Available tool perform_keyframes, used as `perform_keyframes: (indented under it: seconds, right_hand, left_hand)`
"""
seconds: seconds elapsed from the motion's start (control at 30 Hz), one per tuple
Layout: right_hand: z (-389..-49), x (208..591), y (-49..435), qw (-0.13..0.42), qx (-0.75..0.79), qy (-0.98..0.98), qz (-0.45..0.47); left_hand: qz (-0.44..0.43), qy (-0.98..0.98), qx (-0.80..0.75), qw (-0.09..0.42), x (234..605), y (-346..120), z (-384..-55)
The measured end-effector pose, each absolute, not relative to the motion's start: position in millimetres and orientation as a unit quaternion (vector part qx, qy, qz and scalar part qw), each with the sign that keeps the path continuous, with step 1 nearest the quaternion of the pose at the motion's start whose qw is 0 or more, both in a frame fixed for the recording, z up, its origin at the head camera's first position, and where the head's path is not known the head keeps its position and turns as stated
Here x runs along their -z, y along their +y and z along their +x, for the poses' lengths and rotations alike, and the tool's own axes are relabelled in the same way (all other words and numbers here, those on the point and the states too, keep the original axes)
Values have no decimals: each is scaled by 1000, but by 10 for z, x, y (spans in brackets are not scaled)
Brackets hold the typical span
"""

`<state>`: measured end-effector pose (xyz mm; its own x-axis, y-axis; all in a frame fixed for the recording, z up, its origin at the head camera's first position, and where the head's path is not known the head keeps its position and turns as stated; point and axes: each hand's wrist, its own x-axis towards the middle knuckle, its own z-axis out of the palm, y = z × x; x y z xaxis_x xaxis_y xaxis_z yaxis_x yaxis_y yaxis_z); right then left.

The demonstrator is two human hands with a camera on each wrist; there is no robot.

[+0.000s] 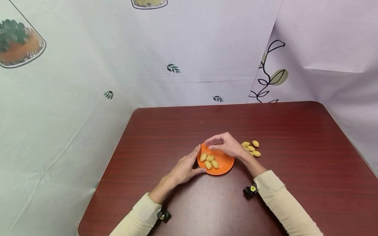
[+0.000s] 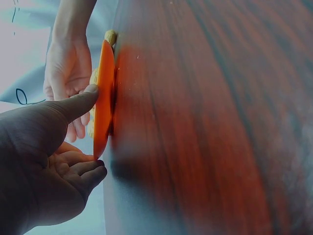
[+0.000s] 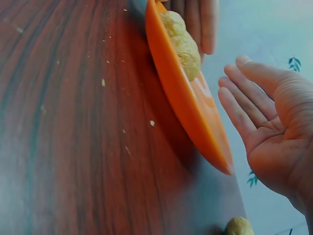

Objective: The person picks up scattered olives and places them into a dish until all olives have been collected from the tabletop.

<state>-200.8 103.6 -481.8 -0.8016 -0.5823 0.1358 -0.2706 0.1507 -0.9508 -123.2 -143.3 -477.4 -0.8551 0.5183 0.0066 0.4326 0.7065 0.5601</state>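
Note:
An orange plate (image 1: pixel 224 163) sits on the table with several yellow, rough-skinned oval pieces like nuts in their shells (image 1: pixel 210 158) on its left half. My left hand (image 1: pixel 183 168) holds the plate's left edge, thumb at the near side of the rim and fingers at the far side; in the left wrist view the fingertips (image 2: pixel 100 164) are curled at the rim. Over the plate's far right part hovers my right hand (image 1: pixel 225 144), its fingers loosely bent. The right wrist view shows nothing between its fingers and thumb, apart from the plate and the nut-like pieces (image 3: pixel 183 44).
Several more nut-like pieces (image 1: pixel 255 144) lie on the dark red wooden table (image 1: pixel 295 157), right of the plate and partly behind the right wrist. Small pale crumbs (image 3: pixel 152 123) dot the tabletop. A white printed cloth (image 1: pixel 189 49) hangs behind the table.

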Motion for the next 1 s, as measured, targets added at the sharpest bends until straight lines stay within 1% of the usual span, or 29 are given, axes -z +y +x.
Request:
perform_keyframes:
  seconds: [0.17,0.37,0.67,0.8,1.0]
  right_hand:
    - [-1947,4744,1171,105,598,747,-271]
    - [-1872,4672,1381,84,609,747,-253]
    - [-1804,4673,1910,-1,559,801,-215]
    - [-1739,4677,2094,-17,558,806,-199]
    - [-1625,4695,2280,-14,559,811,-171]
  left_hand:
    - [255,922,-281,80,4780,-1433,-1232]
    - [257,921,-282,78,4771,-1426,-1230]
    - [254,923,-278,81,4758,-1425,-1223]
    - [253,923,-278,85,4752,-1424,-1221]
    - [253,924,-274,84,4750,-1422,-1223]
